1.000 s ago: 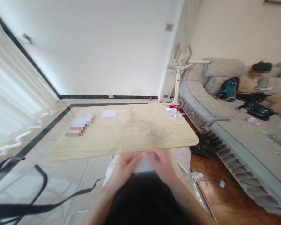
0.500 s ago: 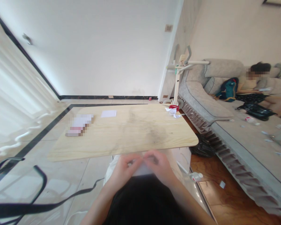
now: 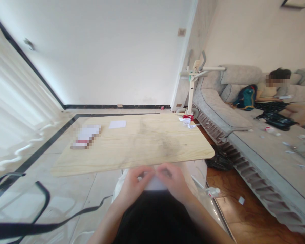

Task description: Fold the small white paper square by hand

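White paper [image 3: 155, 183] pinched by left hand [image 3: 133, 184] and right hand [image 3: 173, 183], no writing legible.

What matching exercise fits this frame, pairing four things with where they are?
Things:
1. white paper
2. white sheet
3. backpack
4. black bag

Places:
A. on the sofa
B. floor beside the table
C. between left hand and right hand
D. far side of tabletop

Pairs: 1-C, 2-D, 3-A, 4-B
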Demonstrator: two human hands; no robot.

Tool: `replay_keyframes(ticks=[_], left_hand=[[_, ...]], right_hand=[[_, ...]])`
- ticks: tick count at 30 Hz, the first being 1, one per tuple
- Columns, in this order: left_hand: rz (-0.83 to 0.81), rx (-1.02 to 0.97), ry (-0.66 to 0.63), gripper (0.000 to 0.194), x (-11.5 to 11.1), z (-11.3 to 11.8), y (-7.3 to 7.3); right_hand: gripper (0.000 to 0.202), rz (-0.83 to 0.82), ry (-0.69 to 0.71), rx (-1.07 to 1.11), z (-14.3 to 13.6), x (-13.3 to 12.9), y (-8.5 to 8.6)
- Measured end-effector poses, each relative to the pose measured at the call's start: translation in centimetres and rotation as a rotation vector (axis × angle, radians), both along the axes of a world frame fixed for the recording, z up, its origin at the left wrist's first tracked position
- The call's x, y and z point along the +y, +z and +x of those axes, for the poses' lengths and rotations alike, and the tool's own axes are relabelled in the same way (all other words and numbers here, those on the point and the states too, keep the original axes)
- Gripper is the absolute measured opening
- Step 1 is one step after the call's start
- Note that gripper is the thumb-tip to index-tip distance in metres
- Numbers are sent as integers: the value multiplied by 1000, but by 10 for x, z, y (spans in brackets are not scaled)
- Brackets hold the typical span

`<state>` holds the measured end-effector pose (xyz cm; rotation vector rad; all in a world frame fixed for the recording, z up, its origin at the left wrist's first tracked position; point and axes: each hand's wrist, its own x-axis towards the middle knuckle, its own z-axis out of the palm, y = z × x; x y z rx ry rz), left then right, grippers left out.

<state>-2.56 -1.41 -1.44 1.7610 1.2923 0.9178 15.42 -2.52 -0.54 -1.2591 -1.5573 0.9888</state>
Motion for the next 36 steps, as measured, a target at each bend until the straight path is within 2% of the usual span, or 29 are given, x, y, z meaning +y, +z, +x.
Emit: replay_keyframes(ticks=[7,18,28,36], left_hand=[[19,46,90,19,0,0,-1],[52,-18,-11,18,-1,4,3],[55,-53,55,16,-2,4,4],[49,-52,-6,17,-4,5,7]], right_hand=[[12,-4,-84,63,0,2,-2],[14,36,-31,96,0,-2,4],[12,-3,-85,113,-2,0,2],[11,51,-101,125,-3,-3,1]])
